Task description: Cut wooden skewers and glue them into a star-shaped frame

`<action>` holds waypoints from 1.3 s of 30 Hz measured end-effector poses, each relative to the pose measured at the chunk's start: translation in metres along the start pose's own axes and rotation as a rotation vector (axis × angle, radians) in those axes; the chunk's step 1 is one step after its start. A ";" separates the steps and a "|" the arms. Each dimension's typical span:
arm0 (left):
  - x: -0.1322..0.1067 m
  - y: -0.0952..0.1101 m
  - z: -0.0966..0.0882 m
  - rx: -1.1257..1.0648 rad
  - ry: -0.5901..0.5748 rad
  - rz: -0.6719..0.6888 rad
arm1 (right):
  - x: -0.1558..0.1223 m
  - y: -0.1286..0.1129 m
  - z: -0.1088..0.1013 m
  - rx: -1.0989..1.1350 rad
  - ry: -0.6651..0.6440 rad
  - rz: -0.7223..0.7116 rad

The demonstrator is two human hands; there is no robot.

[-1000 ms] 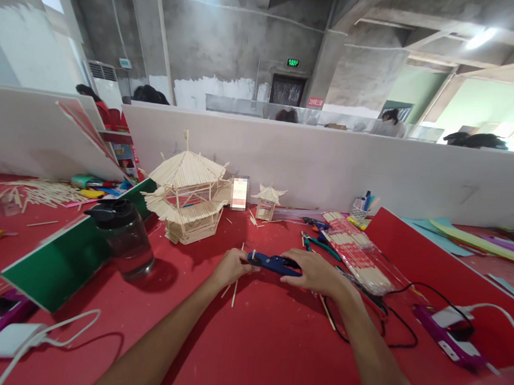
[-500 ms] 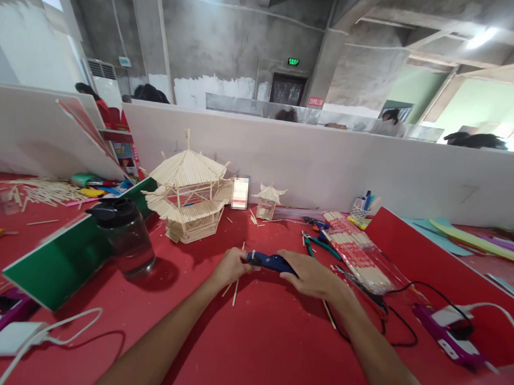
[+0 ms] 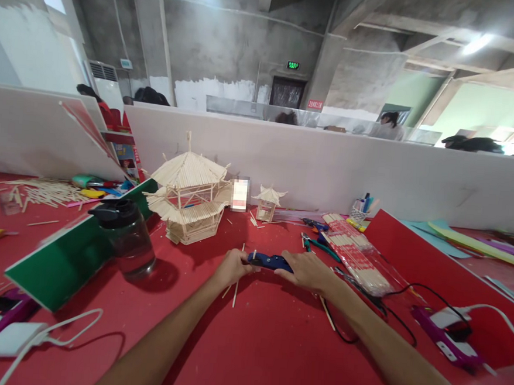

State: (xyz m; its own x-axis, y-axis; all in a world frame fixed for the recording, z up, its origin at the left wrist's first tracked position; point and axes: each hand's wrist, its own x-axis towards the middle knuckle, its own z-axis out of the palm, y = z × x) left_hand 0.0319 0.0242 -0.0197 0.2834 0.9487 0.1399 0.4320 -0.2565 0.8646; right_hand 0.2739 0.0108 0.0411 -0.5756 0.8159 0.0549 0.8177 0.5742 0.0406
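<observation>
We work on a red table point(image 3: 245, 362) that spreads out on every side of the large stick pavilion point(image 3: 190, 173). Beyond the pavilion runs a white partition point(image 3: 321, 162). A red board point(image 3: 437, 258) slants across the table well to the pavilion's right, and a green board point(image 3: 58, 266) stands to its left, reaching toward us. A pack of sticks point(image 3: 361, 252) in clear wrap lies to its right, short of the red board. A dark-lidded bottle point(image 3: 126, 236) stands on the pavilion's near left, partly covering the green board from our view.

Our two hands are nearer us than the pavilion and to its right. Our right hand point(image 3: 308, 271) is wrapped over the right end of a blue tool point(image 3: 270, 261); our left hand point(image 3: 232, 268) has its fingers bent together at the other end, but we cannot tell whether they pinch the tool or a stick in it. Right of the pavilion sits a small pavilion point(image 3: 267, 208), with green-handled pliers point(image 3: 323, 247) farther right, beyond our right hand. Loose sticks point(image 3: 234, 293) lie on the pavilion's near right, partly hidden by our left hand.
</observation>
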 end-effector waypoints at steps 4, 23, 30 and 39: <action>0.001 -0.001 0.002 -0.007 0.012 -0.007 | 0.001 -0.002 0.000 -0.057 -0.016 0.002; 0.001 0.001 -0.001 0.021 0.031 -0.068 | 0.007 -0.005 0.002 0.006 -0.033 0.048; -0.002 0.008 -0.003 0.040 0.027 -0.030 | 0.012 -0.008 0.007 0.060 0.088 0.242; -0.005 0.010 -0.005 0.046 0.006 0.026 | 0.037 -0.018 0.045 -0.038 0.227 0.269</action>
State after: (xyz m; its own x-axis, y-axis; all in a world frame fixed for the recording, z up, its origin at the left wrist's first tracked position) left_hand 0.0311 0.0177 -0.0094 0.2902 0.9426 0.1652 0.4634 -0.2894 0.8376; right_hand 0.2383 0.0336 -0.0020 -0.3289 0.8991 0.2890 0.9419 0.3345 0.0315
